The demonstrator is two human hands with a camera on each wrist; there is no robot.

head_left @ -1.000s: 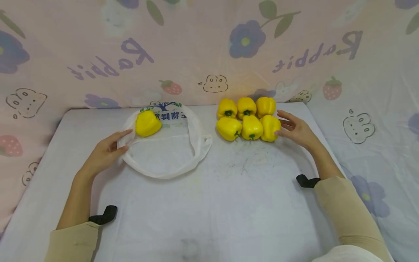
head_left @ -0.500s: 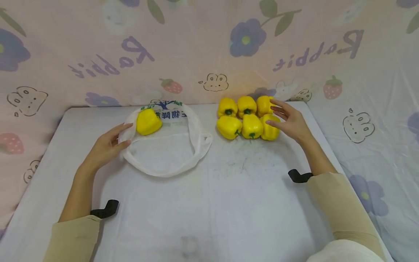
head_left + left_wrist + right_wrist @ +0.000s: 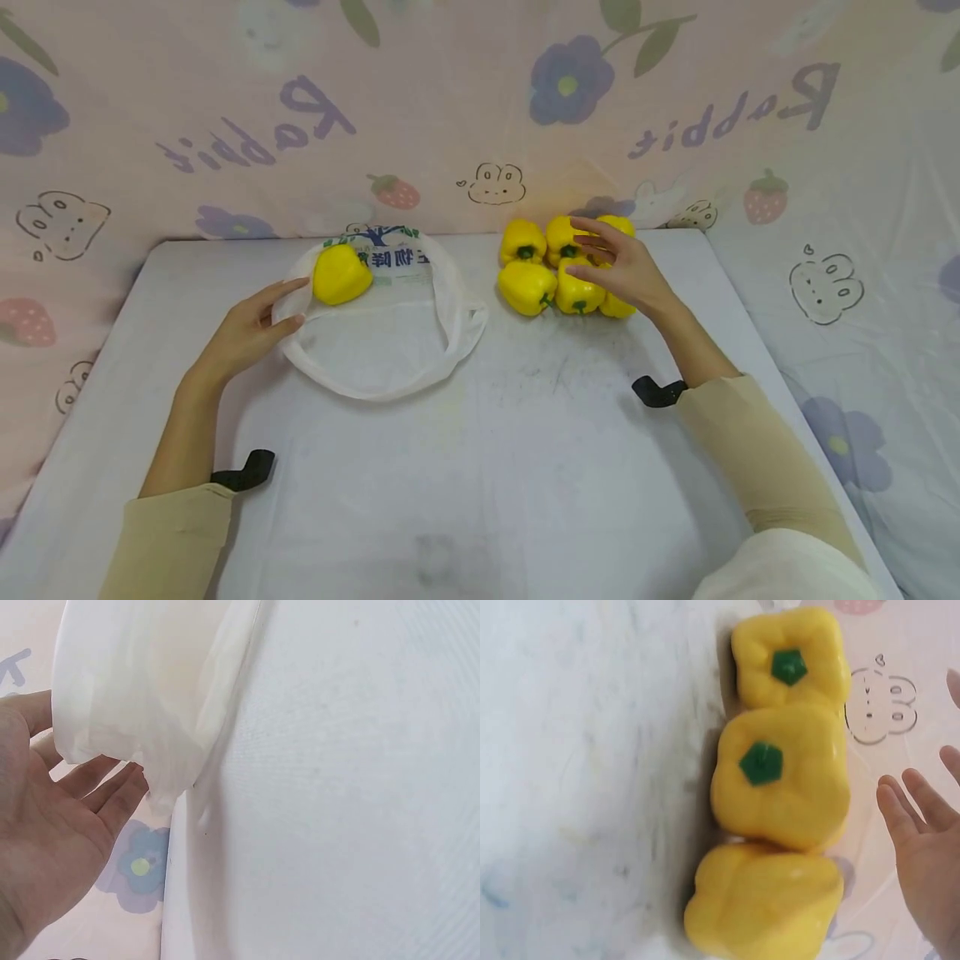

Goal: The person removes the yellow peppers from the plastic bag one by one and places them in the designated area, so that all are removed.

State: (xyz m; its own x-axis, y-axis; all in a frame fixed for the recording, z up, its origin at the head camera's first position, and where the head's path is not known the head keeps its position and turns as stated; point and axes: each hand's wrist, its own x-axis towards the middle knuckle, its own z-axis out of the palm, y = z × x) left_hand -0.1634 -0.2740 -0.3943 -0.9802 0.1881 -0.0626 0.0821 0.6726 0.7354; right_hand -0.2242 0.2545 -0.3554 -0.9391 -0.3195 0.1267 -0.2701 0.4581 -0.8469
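Observation:
In the head view my left hand (image 3: 243, 333) holds the left rim of a white plastic bag (image 3: 453, 321), whose mouth is spread into a ring. Inside the bag's far left part lies one yellow bell pepper (image 3: 341, 275). The left wrist view shows the bag's side (image 3: 142, 682) against my fingers. My right hand (image 3: 633, 271) is over the right part of a two-row group of several yellow bell peppers, its fingers spread and holding nothing. It partly hides the rightmost ones. A front-row pepper (image 3: 527, 288) shows plainly, and the right wrist view has a green-stemmed pepper (image 3: 795, 802) beside the hand.
A white cloth covers the table (image 3: 390, 483), with dark smudges in front of the peppers. Behind it hangs a patterned curtain (image 3: 442, 100). Black curved pieces (image 3: 251, 471) stick out at both wrists.
My right hand has moved left, from the right side of the pepper group to above it. The left hand stays at the bag's rim, and the peppers keep their places.

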